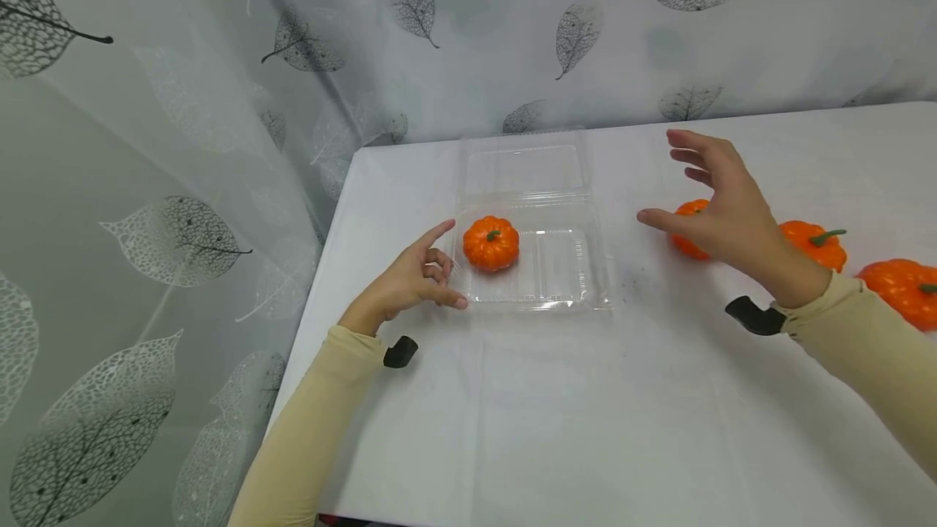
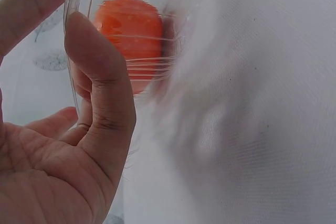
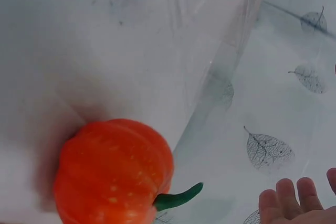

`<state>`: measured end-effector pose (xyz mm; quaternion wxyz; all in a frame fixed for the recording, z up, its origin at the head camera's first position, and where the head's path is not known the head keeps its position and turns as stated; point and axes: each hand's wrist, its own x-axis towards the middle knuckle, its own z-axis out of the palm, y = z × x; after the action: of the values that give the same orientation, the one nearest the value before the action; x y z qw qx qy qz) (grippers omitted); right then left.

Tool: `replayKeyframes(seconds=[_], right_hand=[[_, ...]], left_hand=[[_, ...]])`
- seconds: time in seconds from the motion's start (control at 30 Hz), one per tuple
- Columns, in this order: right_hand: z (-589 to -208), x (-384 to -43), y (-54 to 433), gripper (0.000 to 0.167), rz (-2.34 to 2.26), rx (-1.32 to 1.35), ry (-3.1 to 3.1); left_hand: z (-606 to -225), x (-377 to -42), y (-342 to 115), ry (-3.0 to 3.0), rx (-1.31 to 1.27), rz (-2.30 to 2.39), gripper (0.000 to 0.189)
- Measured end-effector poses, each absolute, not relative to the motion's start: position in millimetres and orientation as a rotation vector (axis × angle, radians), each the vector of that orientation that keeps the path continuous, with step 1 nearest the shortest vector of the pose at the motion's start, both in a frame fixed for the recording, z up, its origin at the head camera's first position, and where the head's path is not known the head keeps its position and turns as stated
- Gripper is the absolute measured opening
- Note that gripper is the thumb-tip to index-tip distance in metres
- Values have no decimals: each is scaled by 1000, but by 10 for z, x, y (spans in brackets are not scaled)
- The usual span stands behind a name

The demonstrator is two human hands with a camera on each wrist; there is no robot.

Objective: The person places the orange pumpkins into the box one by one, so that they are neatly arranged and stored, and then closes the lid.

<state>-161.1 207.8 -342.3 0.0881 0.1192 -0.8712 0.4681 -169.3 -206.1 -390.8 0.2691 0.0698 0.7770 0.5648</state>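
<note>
Left hand (image 1: 408, 281), thumb and forefinger spread, at the left edge of an open clear plastic clamshell (image 1: 560, 263) containing one orange pumpkin (image 1: 491, 246); right hand (image 1: 725, 214), wide and empty, near another pumpkin (image 1: 690, 248) on the counter (image 1: 556, 421).

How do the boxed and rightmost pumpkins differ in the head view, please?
The boxed pumpkin sits in the clear container; the rightmost pumpkin rests on the white tabletop. The boxed pumpkin shows whole and looks smaller; the rightmost pumpkin, cut by the frame, looks larger. Both are orange and green-stemmed.
</note>
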Motion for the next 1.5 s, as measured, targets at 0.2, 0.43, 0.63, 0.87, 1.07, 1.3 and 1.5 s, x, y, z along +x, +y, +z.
replayKeyframes(seconds=[0.2,0.43,0.63,0.87,1.07,1.3,1.5], right_hand=[[-3470,-1634,2294,106,1387,170,-2767],[-3542,-1710,2543,122,1283,139,-2979],[-3595,-1771,2656,134,1142,112,-3181],[-3639,-1809,2732,139,1017,97,-3294],[-3669,-1852,2784,138,1044,126,-3354],[-3720,-1881,2825,128,1089,164,-3410],[-3771,-1894,2846,120,1067,188,-3424]], left_hand=[[-3904,-1697,-2048,2081,188,1528,122],[-3921,-1725,-2062,2076,193,1526,122],[-3917,-1742,-2082,2077,201,1520,122],[-3913,-1738,-2092,2073,199,1522,122],[-3919,-1736,-2089,2069,201,1525,122],[-3931,-1749,-2089,2063,203,1523,122],[-3925,-1747,-2080,2063,205,1526,122]])
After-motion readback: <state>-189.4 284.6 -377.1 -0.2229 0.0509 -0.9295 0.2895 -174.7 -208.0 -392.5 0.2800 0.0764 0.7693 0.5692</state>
